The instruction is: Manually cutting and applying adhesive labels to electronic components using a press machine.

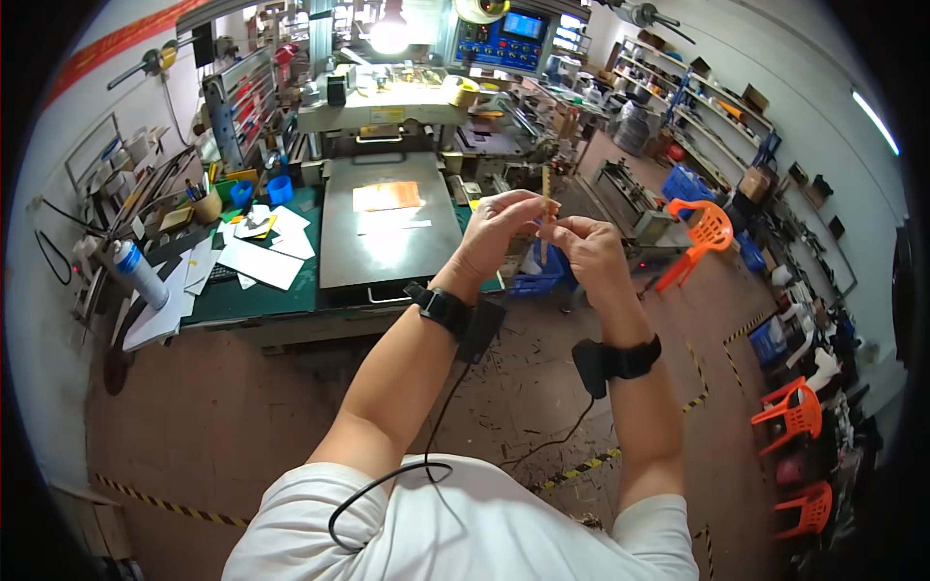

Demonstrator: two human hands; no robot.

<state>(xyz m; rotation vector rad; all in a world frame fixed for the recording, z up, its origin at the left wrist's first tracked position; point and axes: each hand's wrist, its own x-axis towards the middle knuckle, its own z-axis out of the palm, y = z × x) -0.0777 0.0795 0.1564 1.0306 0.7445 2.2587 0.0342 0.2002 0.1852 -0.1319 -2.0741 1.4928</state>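
- Holding: one narrow, yellowish, straight strip (pixel 545 184), material unclear, near upright in the air between both hands, apart from every work surface.
- Left hand (pixel 499 229), bare, black strap (pixel 446 310) at the wrist: thumb and fingertips closed on the strip's upper part.
- Right hand (pixel 595 256), bare, matching black strap: thumb and forefinger pinching the strip just below the left fingertips.
- Progress, as judged: strip secured in a two-handed grip; handling under way, strip not set down. Fingers cover its middle, so any finished portion, and how much remains, cannot be told.
- Smooth grey rectangular metal plate (pixel 339 254), left of the hands: bears one orange-tan rectangular sheet (pixel 386 197) and one thin pale strip (pixel 395 228), neither touched by a hand.
- Bright white lamp (pixel 389 37): lit, above the machine.
- Dark green table top (pixel 298 302), left of the plate: carries loose white paper sheets (pixel 262 261).
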